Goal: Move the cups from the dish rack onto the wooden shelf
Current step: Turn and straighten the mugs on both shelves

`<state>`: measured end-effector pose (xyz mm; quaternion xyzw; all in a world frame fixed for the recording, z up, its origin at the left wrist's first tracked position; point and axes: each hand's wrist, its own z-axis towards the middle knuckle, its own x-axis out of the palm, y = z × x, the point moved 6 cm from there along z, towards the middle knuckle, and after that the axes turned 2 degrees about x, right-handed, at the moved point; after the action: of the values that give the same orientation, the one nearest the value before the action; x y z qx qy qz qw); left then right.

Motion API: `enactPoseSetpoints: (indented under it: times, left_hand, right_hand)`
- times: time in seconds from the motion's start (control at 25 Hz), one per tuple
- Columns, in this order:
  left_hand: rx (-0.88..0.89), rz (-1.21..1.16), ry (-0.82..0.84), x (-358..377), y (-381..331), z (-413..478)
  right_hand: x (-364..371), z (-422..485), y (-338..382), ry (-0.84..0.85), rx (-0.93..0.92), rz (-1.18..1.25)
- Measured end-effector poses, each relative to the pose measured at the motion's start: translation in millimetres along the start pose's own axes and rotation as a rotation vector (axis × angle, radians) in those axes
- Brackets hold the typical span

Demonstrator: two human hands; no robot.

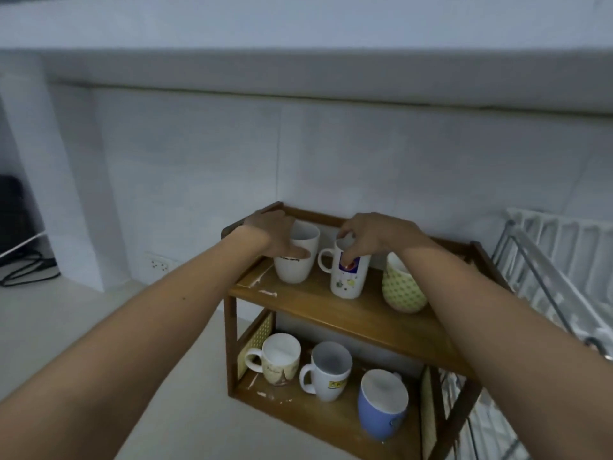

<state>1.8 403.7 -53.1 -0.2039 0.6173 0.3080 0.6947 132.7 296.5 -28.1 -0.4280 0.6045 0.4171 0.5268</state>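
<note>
A two-level wooden shelf (331, 310) stands against the white wall. On its top board my left hand (270, 232) grips a plain white cup (295, 267) by the rim and side. My right hand (371, 235) holds the rim of a tall white mug with a printed design (346, 280). A cream cup with green dots (401, 290) stands to the right, partly behind my right forearm. On the lower board stand a cream mug (277, 360), a white mug (328, 371) and a blue cup (381, 403).
The metal dish rack (544, 270) with white slats stands to the right of the shelf, close to its side. A wall socket (157, 262) sits low on the wall at left, and dark cables (23, 270) lie on the pale counter.
</note>
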Motion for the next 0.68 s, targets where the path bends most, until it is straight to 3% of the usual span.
enactPoseSetpoints:
  times: [0.16, 0.28, 0.44, 0.56, 0.68]
  left_hand:
    - [-0.020, 0.063, 0.068, -3, -2, -5]
    - [0.056, -0.075, -0.042, -15, -22, -11]
    - [0.243, -0.204, -0.080, -17, -85, -12]
    - [0.261, -0.077, -0.071, -12, -108, -7]
    - [0.237, -0.033, -0.058, -11, -111, -5]
  right_hand:
    - [0, -7, -7, 0.112, 0.022, 0.030]
    - [-7, -17, -38, 0.230, 0.180, -0.084]
    - [6, -29, -74, 0.107, 0.385, -0.152]
    - [15, -30, -75, 0.032, 0.365, -0.148]
    - [7, -37, -72, 0.111, 0.275, -0.240]
